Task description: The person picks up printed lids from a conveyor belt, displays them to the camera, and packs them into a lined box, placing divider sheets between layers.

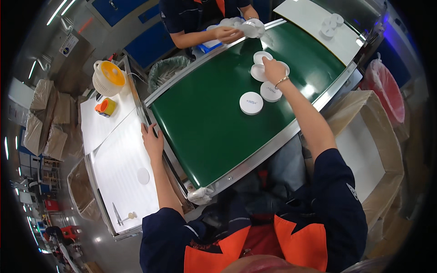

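Observation:
My right hand (275, 72) is over a cluster of white round lids on the green conveyor belt (200, 123). Its index finger presses on the edge of the far lid (261, 55), and the other fingers, partly hidden, curl down among the lids. One lid (257, 73) shows left of the hand, and another peeks out to its right. Closer to me, two white discs with small print lie flat: one disc (271, 92) near my wrist, one disc (251, 103) further left. My left hand (153, 140) rests with spread fingers on the frame between the belt and a white side table.
Across the belt, another person's hands (236, 32) hold white discs. The side table (114, 159) bears a white-and-yellow basket (108, 78), an orange-yellow tape dispenser (105, 107), a loose disc (143, 176) and tweezers (117, 214). A lined carton (364, 150) stands at right.

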Motion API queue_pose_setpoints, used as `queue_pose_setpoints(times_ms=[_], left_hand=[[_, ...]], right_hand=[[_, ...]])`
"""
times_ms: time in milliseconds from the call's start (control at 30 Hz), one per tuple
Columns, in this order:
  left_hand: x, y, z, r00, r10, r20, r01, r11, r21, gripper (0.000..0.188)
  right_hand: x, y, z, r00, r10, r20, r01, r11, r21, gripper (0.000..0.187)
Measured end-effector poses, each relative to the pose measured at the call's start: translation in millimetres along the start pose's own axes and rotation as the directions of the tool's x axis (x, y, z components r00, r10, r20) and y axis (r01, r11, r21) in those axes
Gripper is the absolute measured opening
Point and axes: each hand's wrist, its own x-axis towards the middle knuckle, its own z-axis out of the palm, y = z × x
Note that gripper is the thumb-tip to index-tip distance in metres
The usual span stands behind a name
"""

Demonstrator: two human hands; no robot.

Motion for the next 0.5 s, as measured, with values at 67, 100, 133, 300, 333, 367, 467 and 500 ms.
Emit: queue_pose_setpoints(times_ms=[67,100,133,300,333,367,467,500], left_hand=[[0.1,-0.2,-0.1,1.000,-0.019,0.013,0.019,1.000,-0.019,0.035],[-0.3,-0.7,0.2,0.999,-0.031,0.020,0.032,0.999,-0.021,0.035],[-0.1,-1.3,0.5,0.999,-0.028,0.018,0.028,0.999,-0.026,0.035],[1.3,-7.7,3.4,1.000,0.003,0.005,-0.003,1.000,0.003,0.035],[1.1,-9.3,5.0,1.000,0.013,0.000,-0.013,1.000,0.007,0.035],[1.5,-11.3,5.8,1.000,0.018,0.003,-0.018,1.000,-0.018,0.035],[3.4,-16.0,8.4,0.999,0.032,0.013,-0.032,0.999,-0.020,0.034],[4.3,-17.6,8.8,0.999,0.036,0.021,-0.036,0.999,-0.019,0.034]], right_hand=[[0.9,5.6,-8.6,0.993,-0.112,0.025,0.110,0.991,0.075,0.018],[0.0,8.0,-17.0,0.990,-0.117,0.079,0.110,0.990,0.085,0.018],[-1.5,8.8,-28.1,0.990,-0.129,0.063,0.122,0.986,0.113,0.015],[-26.1,20.2,-122.9,0.982,0.022,-0.189,0.106,0.759,0.642,0.024],[-43.0,25.1,-141.0,0.968,0.049,-0.246,0.157,0.646,0.747,0.026],[-63.9,31.2,-157.1,0.939,0.068,-0.337,0.260,0.504,0.824,0.029],[-139.6,28.6,-175.2,0.915,0.350,-0.201,0.292,-0.229,0.929,0.038],[-163.0,25.0,-176.9,0.887,0.462,-0.006,0.252,-0.474,0.843,0.043]])
